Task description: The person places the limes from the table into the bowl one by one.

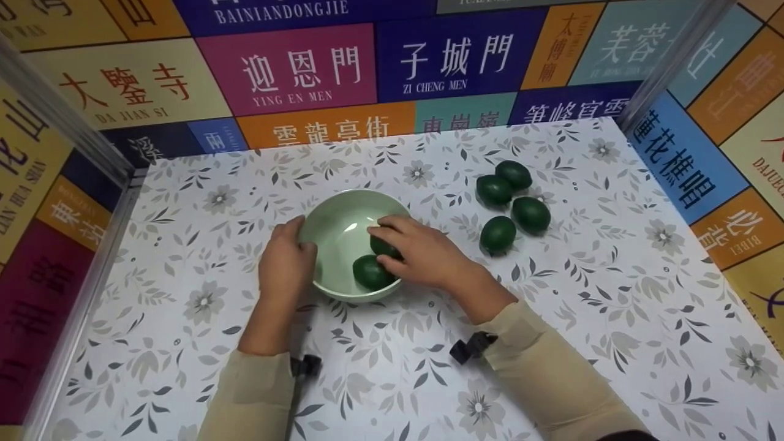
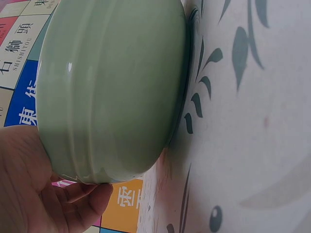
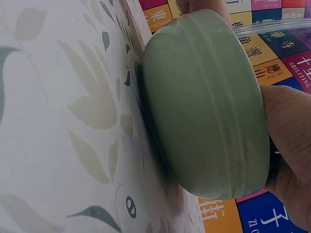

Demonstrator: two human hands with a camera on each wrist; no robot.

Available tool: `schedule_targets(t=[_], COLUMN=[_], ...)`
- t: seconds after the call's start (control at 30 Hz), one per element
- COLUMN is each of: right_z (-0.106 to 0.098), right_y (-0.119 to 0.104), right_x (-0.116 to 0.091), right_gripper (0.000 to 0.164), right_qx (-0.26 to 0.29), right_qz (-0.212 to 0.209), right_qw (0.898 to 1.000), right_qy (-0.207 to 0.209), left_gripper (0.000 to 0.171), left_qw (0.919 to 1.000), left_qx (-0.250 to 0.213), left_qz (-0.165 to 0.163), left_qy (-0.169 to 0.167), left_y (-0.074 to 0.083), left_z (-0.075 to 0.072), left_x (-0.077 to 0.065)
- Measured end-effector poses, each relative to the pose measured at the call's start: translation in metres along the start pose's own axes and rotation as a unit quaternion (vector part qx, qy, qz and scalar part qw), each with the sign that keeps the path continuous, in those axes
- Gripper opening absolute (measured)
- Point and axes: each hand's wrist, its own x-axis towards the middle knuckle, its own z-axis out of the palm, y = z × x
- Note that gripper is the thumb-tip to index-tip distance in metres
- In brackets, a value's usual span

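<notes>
Flower-print table; pale green bowl mid-table.
Left hand grips the bowl's left side. Right hand, fingers and thumb round a dark green fruit inside; second fruit just beside it. Four more fruits lie right of the bowl.

Colourful lettered walls border a white tabletop printed with grey flowers.

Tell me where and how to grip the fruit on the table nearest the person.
Pinch that fruit across its rounded middle, probably best from above and the near left. It is a smooth oval, widest there, and the other loose fruits lie beyond it and to its right.
</notes>
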Motion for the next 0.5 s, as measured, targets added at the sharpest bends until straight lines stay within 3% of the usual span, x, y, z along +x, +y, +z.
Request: schedule_targets(t=[0.3, 0.5], right_z=[0.0026, 0.0034], right_y=[-0.0024, -0.0028], right_x=[0.0016, 0.0018], right_gripper=[0.051, 0.048], right_qx=[0.008, 0.010], right_qz=[0.009, 0.010], right_qw=[0.999, 0.999], right_qy=[-0.034, -0.034], left_gripper=[0.056, 0.057], left_qw=[1.0000, 0.9999], left_qx=[0.001, -0.006], left_qz=[-0.008, -0.013], left_qy=[-0.006, -0.008], left_y=[0.0020, 0.0025], left_z=[-0.0008, -0.0007], left_x=[-0.0009, -0.0013])
